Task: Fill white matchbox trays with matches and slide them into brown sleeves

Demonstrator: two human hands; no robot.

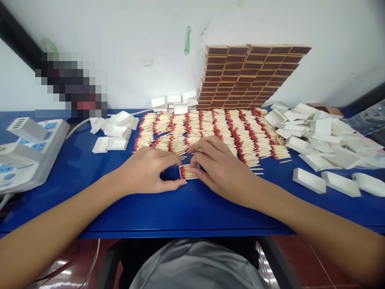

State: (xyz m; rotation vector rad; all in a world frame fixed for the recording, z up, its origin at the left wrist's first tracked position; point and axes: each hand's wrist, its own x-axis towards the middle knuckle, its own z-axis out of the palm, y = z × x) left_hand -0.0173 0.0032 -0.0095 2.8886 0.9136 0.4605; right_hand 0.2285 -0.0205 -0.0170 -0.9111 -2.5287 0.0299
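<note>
On the blue table (150,212), brackets the white tray (180,173) at its left end between spread thumb and forefinger of the left hand (147,170); cannot tell if clamped. Curls the right hand (221,169) over the right end, thumb and forefinger close together at red-tipped matches (185,171); cannot tell if pinching.

Match tray (189,179): your left hand (147,170) at its left end, your right hand (221,164) over its right end. Behind it, match rows (207,124), then stacked matchboxes (246,76). Right of it, white trays (321,126).
</note>
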